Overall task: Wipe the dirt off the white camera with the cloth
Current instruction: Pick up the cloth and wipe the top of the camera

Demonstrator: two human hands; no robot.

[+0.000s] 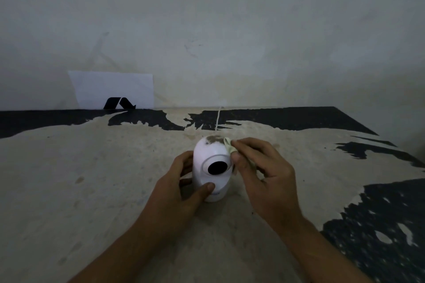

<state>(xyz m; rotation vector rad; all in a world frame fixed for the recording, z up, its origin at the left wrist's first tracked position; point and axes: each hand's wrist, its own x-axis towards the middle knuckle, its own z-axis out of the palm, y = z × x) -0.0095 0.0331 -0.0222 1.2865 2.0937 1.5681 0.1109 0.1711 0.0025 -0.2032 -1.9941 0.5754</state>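
A white dome-shaped camera [208, 155] with a black round lens stands upright on the worn table [115, 190]. A brown dirt smear [215, 139] covers its top. My left hand [181, 188] wraps around the camera's lower body, thumb on the front. My right hand [259, 167] pinches a small pale cloth [228, 145] and presses it against the camera's upper right side, just beside the dirt. Most of the cloth is hidden under my fingers.
A thin white cable [218, 119] runs from behind the camera toward the wall. A white sheet with a black logo [113, 91] leans on the wall at the back left. The table's black coating is peeled, remaining at the back and right edge [379, 225].
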